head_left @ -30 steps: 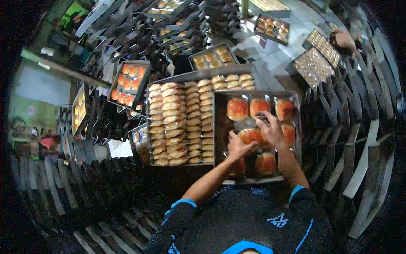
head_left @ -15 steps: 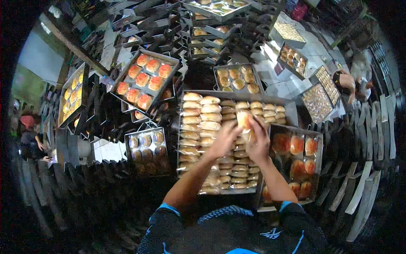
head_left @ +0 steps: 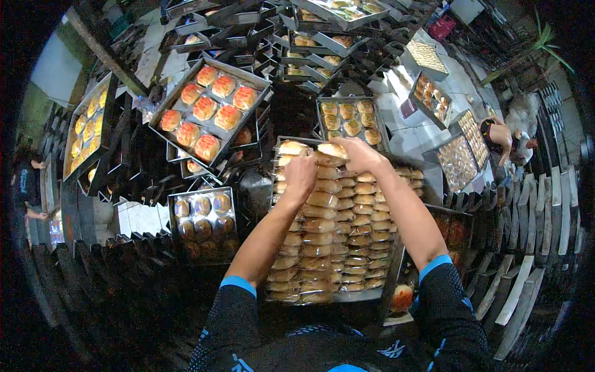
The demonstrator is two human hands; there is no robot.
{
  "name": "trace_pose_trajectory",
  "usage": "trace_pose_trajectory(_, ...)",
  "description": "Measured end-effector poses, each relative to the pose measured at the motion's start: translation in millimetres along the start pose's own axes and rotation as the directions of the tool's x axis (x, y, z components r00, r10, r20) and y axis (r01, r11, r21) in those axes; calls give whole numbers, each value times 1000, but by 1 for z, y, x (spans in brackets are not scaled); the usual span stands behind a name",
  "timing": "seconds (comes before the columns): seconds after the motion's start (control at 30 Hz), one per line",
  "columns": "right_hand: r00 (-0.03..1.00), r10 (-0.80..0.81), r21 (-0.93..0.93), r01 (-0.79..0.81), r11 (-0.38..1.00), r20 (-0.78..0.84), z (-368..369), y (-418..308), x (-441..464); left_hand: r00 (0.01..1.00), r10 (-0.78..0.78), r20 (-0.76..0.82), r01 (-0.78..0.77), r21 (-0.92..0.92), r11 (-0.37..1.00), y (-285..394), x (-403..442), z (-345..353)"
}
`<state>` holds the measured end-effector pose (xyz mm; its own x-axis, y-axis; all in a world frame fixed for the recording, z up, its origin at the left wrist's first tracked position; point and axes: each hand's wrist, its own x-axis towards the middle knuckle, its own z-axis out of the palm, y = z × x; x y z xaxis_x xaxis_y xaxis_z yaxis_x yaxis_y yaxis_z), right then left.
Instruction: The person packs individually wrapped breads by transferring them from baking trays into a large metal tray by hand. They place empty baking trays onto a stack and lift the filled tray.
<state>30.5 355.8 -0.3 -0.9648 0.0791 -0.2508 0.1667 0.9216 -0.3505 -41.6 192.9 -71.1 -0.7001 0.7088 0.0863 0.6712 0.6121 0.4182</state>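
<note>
Bun (head_left: 331,150) is sitting in the right hand (head_left: 363,156) at the tray's (head_left: 354,297) far end; the left hand (head_left: 300,173) is curling nearby, contents unclear. Seemingly light, soft, slick-wrapped, it is needing gentle gripping by its ends.

1 head-worn view, facing forward and down, hands close, trays stretching beyond

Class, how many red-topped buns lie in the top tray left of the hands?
9 red-topped buns in the tray: three in its far row, three in the middle row, three in the near row. None there looks hidden.
</note>
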Motion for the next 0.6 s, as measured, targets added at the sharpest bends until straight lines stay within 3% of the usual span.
trace_pose_trajectory(0.1, 997, 70, 75, -67, 995, -40, 6, 1, 1, 999, 39, -34, -38, 12, 999, 6, 3, -3)
trace_pose_trajectory(0.17, 992, 37, 94, -26, 995, -117, 16, -3, -5, 997, 51, 51, -52, 18, 998, 7, 4, -5)
trace_pose_trajectory(0.23, 991, 40, 134, -23, 991, -125, 20, 10, 0, 994, 110, 25, -111, 36, 993, 2, 4, 1)
trace_pose_trajectory(0.3, 999, 7, 132, -13, 991, 48, 16, 16, 8, 987, 158, -1, -157, 55, 986, 0, -1, 5)
trace_pose_trajectory(0.33, 999, 8, 134, -14, 991, 45, 18, 18, 10, 987, 157, -36, -156, 42, 987, 0, -6, 8)
trace_pose_trajectory(0.4, 984, 110, -13, -109, 994, 143, 12, 4, 18, 984, 163, -76, -161, 31, 986, 6, -13, 7)
trace_pose_trajectory(0.43, 996, 68, -170, -57, 984, 62, 14, -6, 15, 984, 152, -95, -153, -13, 988, 9, -17, 4)
trace_pose_trajectory(0.53, 988, 133, -115, -142, 983, -81, 35, 6, 23, 977, 154, -144, -165, -64, 984, 5, -19, 4)
trace_pose_trajectory(0.57, 932, 123, 38, -117, 992, -340, 35, 6, 16, 972, 163, -169, -178, -82, 981, 2, -18, 5)
trace_pose_trajectory(0.6, 879, 134, 112, -93, 989, -457, 38, 6, 12, 996, 82, -36, -85, -95, 992, 4, -17, 0)
